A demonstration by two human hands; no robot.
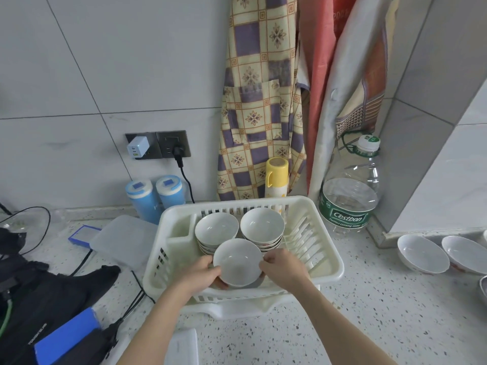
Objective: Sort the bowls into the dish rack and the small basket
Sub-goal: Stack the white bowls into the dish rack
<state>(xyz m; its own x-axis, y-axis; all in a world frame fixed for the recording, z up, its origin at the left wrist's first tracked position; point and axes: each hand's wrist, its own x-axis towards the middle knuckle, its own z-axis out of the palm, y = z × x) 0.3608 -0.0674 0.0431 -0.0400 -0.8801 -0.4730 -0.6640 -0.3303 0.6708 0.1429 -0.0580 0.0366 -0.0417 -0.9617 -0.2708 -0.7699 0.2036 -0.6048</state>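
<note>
A: Why both hands on that one bowl (238, 262)?

B: Steadiness, I'd guess. The left hand (203, 272) cups its left rim and underside, the right hand (282, 267) pinches the right rim, holding it over the near end of the dish rack (326, 270).

A: And behind it?

B: Two stacks (262, 229) fill the back. Further right, two shallow bowls (423, 254) wait on the counter.
</note>
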